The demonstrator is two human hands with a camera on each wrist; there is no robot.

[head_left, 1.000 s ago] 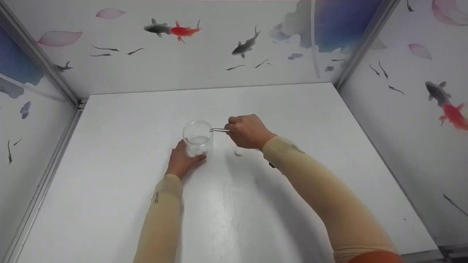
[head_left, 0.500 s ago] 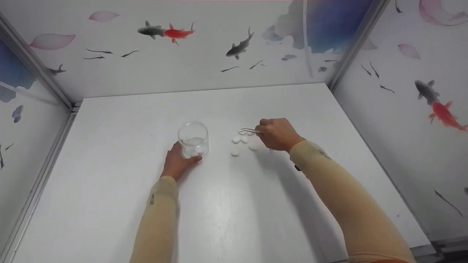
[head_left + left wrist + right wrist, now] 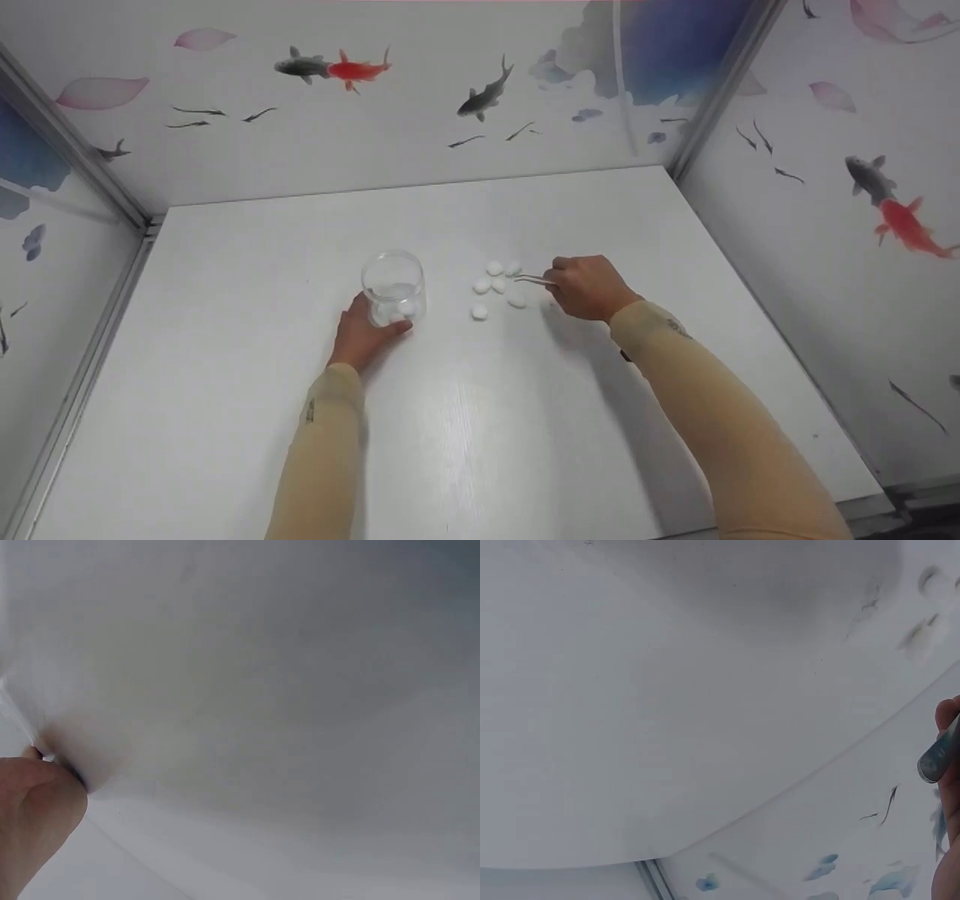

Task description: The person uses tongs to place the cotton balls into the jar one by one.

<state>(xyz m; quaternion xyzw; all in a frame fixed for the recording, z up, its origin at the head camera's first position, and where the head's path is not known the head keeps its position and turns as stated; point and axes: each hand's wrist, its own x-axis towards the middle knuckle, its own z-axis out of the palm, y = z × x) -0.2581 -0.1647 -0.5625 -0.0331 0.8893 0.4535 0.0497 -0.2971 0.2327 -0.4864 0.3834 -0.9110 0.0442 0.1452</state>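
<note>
In the head view my left hand (image 3: 361,336) holds a clear, round, open-topped jar (image 3: 394,291) at its lower side, with the thumb across the front. A few white cotton balls (image 3: 406,308) lie in its bottom. My right hand (image 3: 592,287) pinches metal tweezers (image 3: 534,280), whose tips point left at a cotton ball (image 3: 513,268) on the table. The right wrist view catches only the rear end of the tweezers (image 3: 936,759) and part of the hand. From the left wrist, the thumb (image 3: 46,802) shows at the edge; the jar is barely visible.
Several loose cotton balls (image 3: 479,311) lie in a group between the jar and my right hand on the white table (image 3: 450,450). Walls (image 3: 420,142) with printed fish enclose its back and sides.
The right hand has moved right with the tweezers, from beside the jar's rim to the loose cotton balls, uncovering several of them. My left hand keeps holding the jar.
</note>
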